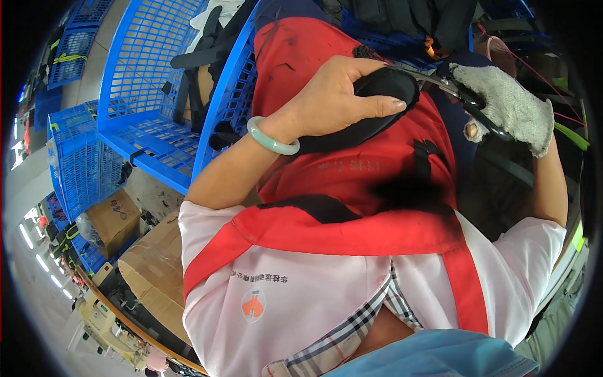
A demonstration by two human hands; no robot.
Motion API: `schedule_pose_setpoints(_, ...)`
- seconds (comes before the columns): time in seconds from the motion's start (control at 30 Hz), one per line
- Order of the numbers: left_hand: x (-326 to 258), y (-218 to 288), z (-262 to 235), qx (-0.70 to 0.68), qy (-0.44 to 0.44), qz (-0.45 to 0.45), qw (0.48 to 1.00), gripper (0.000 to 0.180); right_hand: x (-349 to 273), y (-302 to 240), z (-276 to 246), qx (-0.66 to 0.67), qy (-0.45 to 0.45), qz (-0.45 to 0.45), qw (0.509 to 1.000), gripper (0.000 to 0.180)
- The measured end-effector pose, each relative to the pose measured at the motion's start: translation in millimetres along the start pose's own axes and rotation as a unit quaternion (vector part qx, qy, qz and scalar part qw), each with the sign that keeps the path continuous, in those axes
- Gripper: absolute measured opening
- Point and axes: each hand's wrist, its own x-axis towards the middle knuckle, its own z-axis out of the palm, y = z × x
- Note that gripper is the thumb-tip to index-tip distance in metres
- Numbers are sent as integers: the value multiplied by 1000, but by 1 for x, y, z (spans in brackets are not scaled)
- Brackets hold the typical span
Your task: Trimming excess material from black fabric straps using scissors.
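My left hand is bare, with a pale green bangle on the wrist, and grips a black curved piece that looks like part of a shoe, over my red apron. My right hand wears a grey-white knitted glove and holds black-handled scissors. The blades point left and touch the upper right edge of the black piece.
Blue plastic crates with black straps and parts stand on the left. Brown cardboard boxes lie lower left. More black material is piled at the top behind my hands. My pink shirt and a blue mask fill the lower picture.
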Motion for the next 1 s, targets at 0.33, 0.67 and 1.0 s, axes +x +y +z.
schedule_pose_setpoints(0.33,2,-6,6,-8,-48,29,998,25,-4,-20,-25,-174,3,-39,984,64)
schedule_pose_setpoints(0.67,1,-8,10,-26,-67,22,997,25,1,-22,-37,-230,63,-34,971,69)
schedule_pose_setpoints(1.0,0,-6,10,46,-53,17,997,22,30,-81,-62,-337,-111,122,927,67)
